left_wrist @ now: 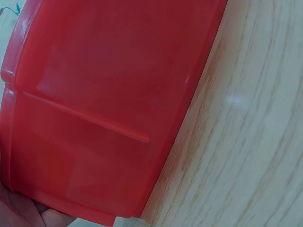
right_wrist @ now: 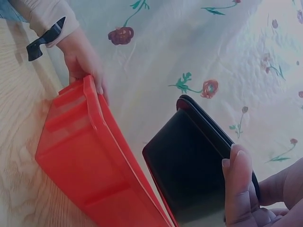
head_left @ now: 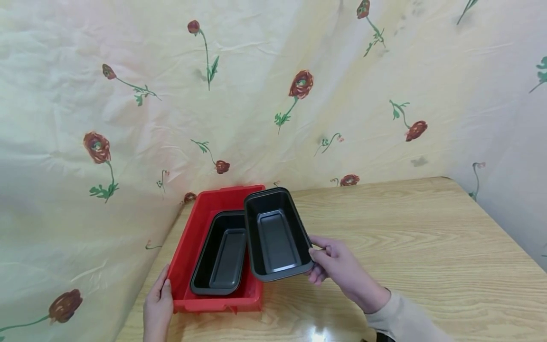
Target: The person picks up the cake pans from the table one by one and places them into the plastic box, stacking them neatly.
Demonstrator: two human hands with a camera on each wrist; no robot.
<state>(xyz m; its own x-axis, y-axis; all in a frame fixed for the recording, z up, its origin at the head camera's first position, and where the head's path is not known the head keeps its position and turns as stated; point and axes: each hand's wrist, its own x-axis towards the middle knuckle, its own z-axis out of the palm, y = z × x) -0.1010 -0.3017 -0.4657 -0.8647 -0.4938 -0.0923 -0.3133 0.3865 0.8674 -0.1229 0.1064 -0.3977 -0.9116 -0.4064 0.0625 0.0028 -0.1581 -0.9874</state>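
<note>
In the head view, my right hand (head_left: 342, 268) pinches the near right corner of a black loaf pan (head_left: 275, 237), thumb on the rim. The pan is tilted above the right side of a red plastic bin (head_left: 183, 266). Two dark rim edges run close together on the held loaf pan (right_wrist: 189, 161) in the right wrist view. Inside the bin lies another black loaf pan (head_left: 226, 261), partly covered by the held one. My left hand (head_left: 158, 304) grips the bin's near left corner; in the right wrist view, the left hand's fingers (right_wrist: 99, 85) reach over its rim.
The bin stands on a light wooden table (head_left: 406, 228), near its left edge. Bare wood extends to the right of it. Behind and to the left hangs a pale flowered cloth (head_left: 248, 109). A black strap (right_wrist: 47, 40) circles the left wrist.
</note>
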